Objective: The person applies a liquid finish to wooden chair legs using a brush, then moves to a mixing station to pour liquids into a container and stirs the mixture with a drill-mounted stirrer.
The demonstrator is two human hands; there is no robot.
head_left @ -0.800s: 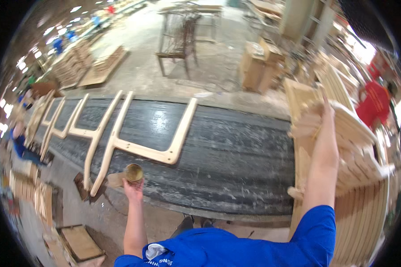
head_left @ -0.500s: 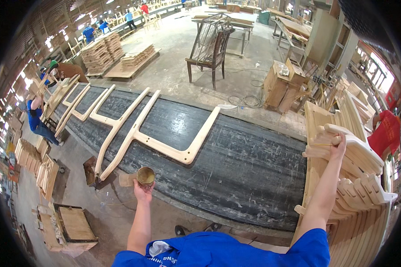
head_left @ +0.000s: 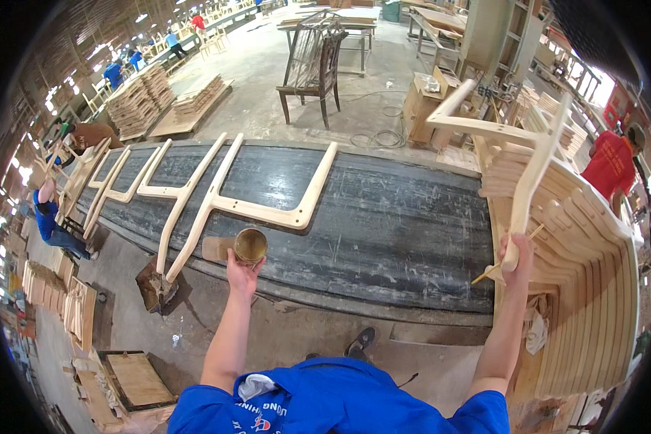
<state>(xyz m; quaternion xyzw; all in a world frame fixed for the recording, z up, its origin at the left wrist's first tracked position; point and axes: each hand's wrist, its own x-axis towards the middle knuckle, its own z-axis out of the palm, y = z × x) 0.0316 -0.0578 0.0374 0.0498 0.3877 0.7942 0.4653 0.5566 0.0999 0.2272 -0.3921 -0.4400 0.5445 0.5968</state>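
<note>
My left hand [head_left: 243, 276] grips a round, open-topped cup [head_left: 251, 247] with a yellowish inside, above the near edge of a dark belt [head_left: 398, 239]. My right hand [head_left: 515, 260] is closed around the lower end of a pale wooden chair side frame [head_left: 533, 177], which stands tilted up over a stack. In the same hand lies a thin yellow stick [head_left: 484, 273], its kind unclear. Nearest the cup on the belt is another chair side frame [head_left: 260, 211] with dark holes in it. Beside the cup shows a flat tan piece [head_left: 217, 249], partly hidden.
Nested wooden frames [head_left: 593, 289] are stacked at the right. More frames [head_left: 184, 192] lie along the belt to the left. A metal pan [head_left: 155, 287] hangs by the belt's near edge. A dark chair [head_left: 312, 72] stands beyond it. Co-workers are at far left and right.
My right hand has lifted a chair side frame from the right-hand stack and drawn it nearer me. The view has shifted; my left hand still holds the cup.
</note>
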